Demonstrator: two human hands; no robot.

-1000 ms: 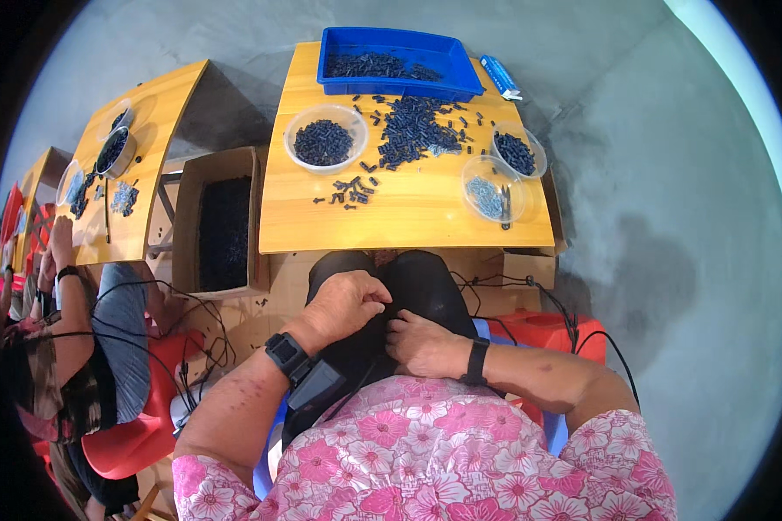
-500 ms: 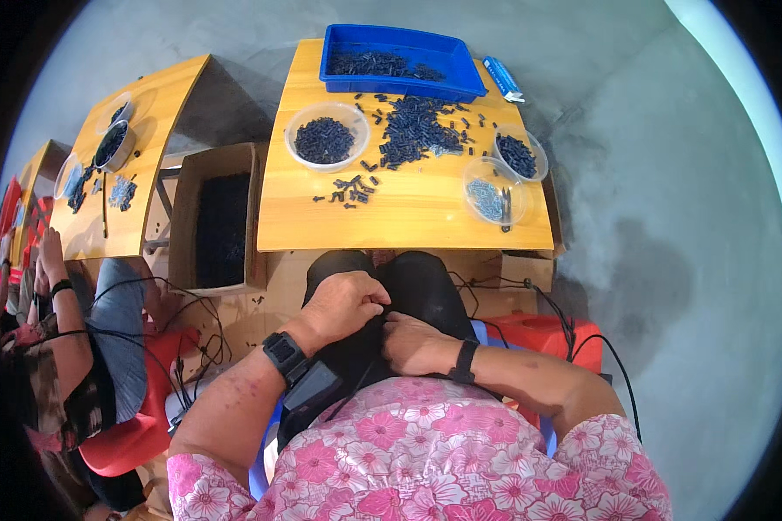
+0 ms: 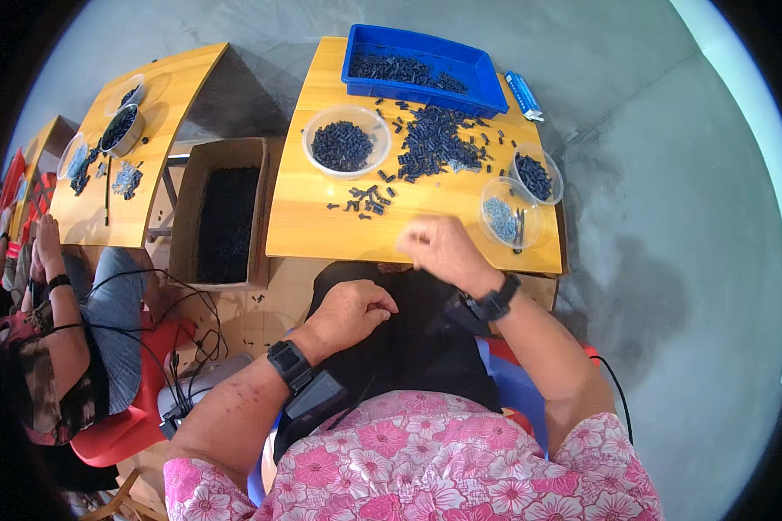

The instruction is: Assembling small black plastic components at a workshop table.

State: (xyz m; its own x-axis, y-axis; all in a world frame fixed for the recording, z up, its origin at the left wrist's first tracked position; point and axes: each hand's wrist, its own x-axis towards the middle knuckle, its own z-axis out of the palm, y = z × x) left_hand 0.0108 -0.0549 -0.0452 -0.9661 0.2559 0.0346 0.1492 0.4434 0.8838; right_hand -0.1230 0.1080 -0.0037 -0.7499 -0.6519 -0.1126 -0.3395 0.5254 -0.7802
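Observation:
My left hand rests over my lap with its fingers curled in and the thumb against them. Whatever it may hold is hidden. Raised over the near edge of the yellow table, my right hand is smeared by motion, so its fingers do not show clearly. The closest items beyond it are a small group of loose black parts and a clear round tub of small silvery pieces with a dark tool in it. Farther back lies a heap of short black plastic parts.
A blue tray holding black parts stands at the back, beside a blue-and-white box. Clear tubs of black parts flank the heap. A cardboard box stands left on the floor. Another person's hands are at far left.
My right hand has left the left hand over my lap and moved forward and right to the table's near edge. My left hand stays over my lap. The view has shifted slightly.

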